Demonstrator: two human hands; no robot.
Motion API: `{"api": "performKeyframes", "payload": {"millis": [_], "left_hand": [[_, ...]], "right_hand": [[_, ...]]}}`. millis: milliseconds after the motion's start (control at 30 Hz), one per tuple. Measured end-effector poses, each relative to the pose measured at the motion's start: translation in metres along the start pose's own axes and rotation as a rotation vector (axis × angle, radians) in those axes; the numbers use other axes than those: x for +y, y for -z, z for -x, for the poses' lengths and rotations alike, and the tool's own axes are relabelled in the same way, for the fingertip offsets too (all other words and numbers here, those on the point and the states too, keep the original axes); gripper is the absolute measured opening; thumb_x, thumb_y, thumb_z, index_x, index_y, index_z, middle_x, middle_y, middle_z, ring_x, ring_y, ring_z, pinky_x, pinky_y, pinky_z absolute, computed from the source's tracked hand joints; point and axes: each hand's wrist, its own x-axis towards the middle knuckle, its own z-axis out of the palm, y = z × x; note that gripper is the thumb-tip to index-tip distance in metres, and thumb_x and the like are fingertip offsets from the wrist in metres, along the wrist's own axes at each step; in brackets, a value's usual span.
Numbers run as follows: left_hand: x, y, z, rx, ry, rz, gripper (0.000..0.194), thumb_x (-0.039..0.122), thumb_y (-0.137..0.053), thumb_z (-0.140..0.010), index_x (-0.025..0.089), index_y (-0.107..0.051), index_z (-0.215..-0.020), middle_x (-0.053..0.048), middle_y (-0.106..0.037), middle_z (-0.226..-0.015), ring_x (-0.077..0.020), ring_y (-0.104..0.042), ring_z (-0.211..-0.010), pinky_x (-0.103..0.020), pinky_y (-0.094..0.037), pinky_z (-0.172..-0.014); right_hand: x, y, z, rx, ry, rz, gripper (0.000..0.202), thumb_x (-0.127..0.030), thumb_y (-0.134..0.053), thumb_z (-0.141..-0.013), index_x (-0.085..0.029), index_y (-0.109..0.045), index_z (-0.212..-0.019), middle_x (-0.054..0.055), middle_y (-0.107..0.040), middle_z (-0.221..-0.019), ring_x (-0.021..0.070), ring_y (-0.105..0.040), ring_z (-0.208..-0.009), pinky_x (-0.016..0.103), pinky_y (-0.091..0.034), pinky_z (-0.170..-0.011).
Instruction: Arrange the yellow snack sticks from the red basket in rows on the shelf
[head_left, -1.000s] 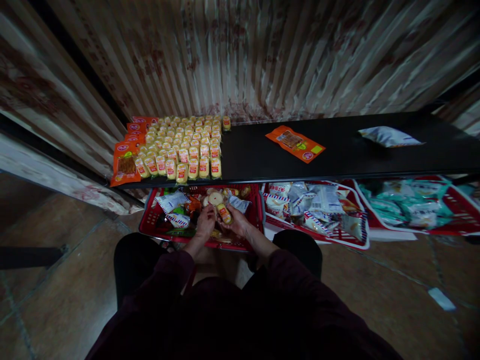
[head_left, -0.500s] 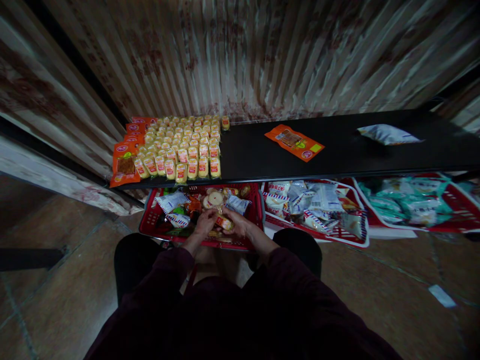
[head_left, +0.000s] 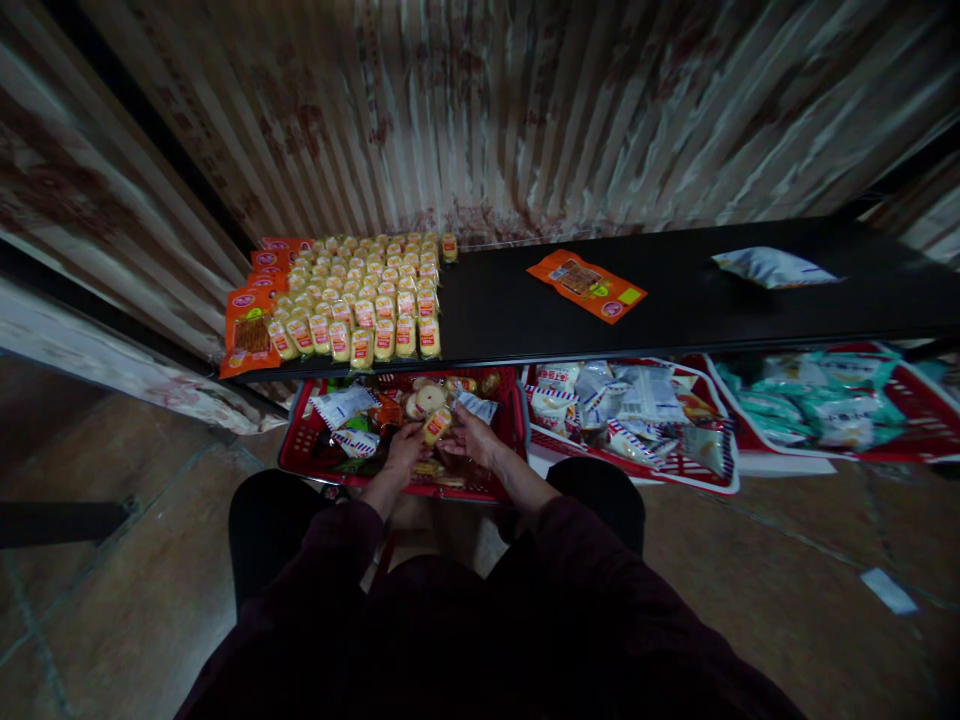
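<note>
Above the near red basket [head_left: 291,447], a small yellow snack cake [head_left: 437,426] in a clear wrapper with a red-and-white label is tilted between my hands. My left hand [head_left: 403,452] pinches the cake's left side. Close to its right side, my right hand [head_left: 476,442] has its fingers apart; I cannot tell whether the fingertips touch the wrapper. Pale round packaged biscuits [head_left: 429,397] lie in the basket just behind the cake. Blue-and-white packets [head_left: 345,404] are at the basket's left, and another packet is partly covered by my right hand.
The black shelf [head_left: 495,310] holds rows of wrapped snack cakes [head_left: 364,314], orange snack packets [head_left: 248,333], a single orange packet [head_left: 587,286] and a white packet [head_left: 776,267]. Farther right, a second basket [head_left: 724,484] and a third basket [head_left: 919,420] hold bagged snacks.
The snack cake has turned more upright and moved slightly up and left. My right hand has opened and shifted a little to the right, while my left hand stays at the cake.
</note>
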Motion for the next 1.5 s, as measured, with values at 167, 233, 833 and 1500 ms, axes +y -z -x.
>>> {"api": "performKeyframes", "payload": {"millis": [167,233,833,1500], "left_hand": [[0.006,-0.005,0.006,-0.031,0.038,0.084,0.014,0.014,-0.059,-0.08,0.014,-0.062,-0.093,-0.002,-0.066,-0.073,-0.0082,-0.06,-0.058,-0.025,-0.053,-0.067],[0.008,-0.007,0.008,-0.032,0.042,0.108,0.011,0.014,-0.061,-0.079,0.014,-0.061,-0.09,-0.003,-0.066,-0.074,-0.0081,-0.061,-0.058,-0.025,-0.053,-0.067],[0.011,-0.022,0.014,0.002,0.021,0.122,0.008,0.009,-0.058,-0.078,0.013,-0.062,-0.083,-0.001,-0.063,-0.065,-0.0067,-0.056,-0.052,-0.021,-0.049,-0.059],[0.02,-0.028,0.018,0.011,-0.073,0.131,0.008,0.014,-0.055,-0.077,0.018,-0.054,-0.084,-0.001,-0.062,-0.077,-0.0096,-0.059,-0.06,-0.025,-0.052,-0.06]], "right_hand": [[0.0,-0.001,0.002,0.04,0.035,-0.054,0.036,-0.052,-0.037,-0.094,-0.019,-0.053,-0.094,0.003,-0.064,-0.073,0.0109,-0.059,-0.059,0.021,-0.048,-0.058],[-0.001,-0.001,0.003,0.033,0.053,-0.074,0.034,-0.05,-0.04,-0.094,-0.019,-0.053,-0.092,0.003,-0.064,-0.074,0.0107,-0.059,-0.06,0.021,-0.048,-0.059],[0.011,0.012,0.0,0.002,0.204,-0.137,0.015,-0.005,-0.059,-0.08,-0.018,-0.062,-0.085,0.002,-0.067,-0.073,0.0096,-0.062,-0.062,0.021,-0.053,-0.063],[0.012,0.008,0.002,-0.058,0.338,-0.117,0.02,-0.017,-0.081,-0.063,-0.016,-0.061,-0.068,-0.001,-0.064,-0.062,0.0071,-0.059,-0.054,0.018,-0.051,-0.055]]}}
